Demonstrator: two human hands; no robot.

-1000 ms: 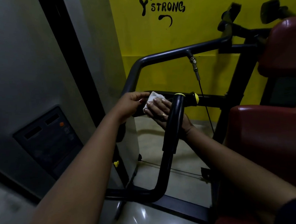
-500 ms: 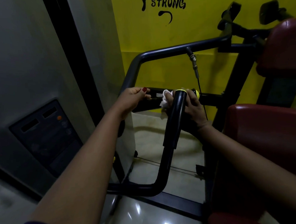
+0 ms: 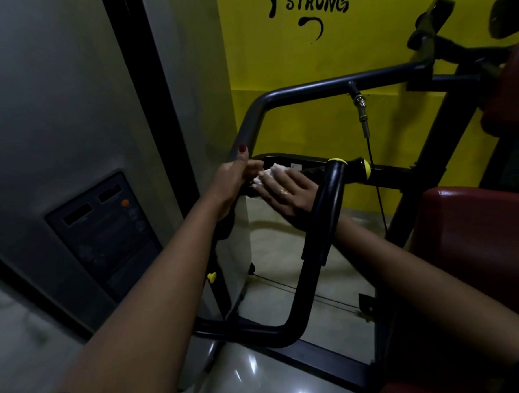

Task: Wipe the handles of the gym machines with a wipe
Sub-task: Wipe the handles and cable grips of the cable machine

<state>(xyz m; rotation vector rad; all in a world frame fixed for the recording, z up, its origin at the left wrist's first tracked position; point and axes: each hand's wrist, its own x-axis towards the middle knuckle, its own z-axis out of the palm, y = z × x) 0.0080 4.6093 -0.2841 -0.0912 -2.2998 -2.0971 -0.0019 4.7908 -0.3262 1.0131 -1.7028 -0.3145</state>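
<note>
A black horizontal handle [image 3: 307, 165] with a yellow end ring crosses the middle of the view. My right hand [image 3: 285, 195] presses a crumpled white wipe [image 3: 270, 173] onto the handle's left part, fingers stretched over it. Just left of the wipe, my left hand [image 3: 236, 176] grips the same bar's end, with one finger raised against the grey frame tube. A second black upright handle [image 3: 328, 210] with a yellow ring on top stands in front of my right wrist and hides part of it.
A grey curved frame tube [image 3: 321, 86] runs above the hands, with a cable [image 3: 370, 160] hanging from it. Red pads [image 3: 480, 239] are at the right. A grey weight-stack cover [image 3: 78, 145] with a dark panel fills the left. The yellow wall [image 3: 305, 58] is behind.
My right hand has slid the wipe leftward along the horizontal handle, from beside the yellow ring to right by my left hand. My left hand has stayed on the bar's end.
</note>
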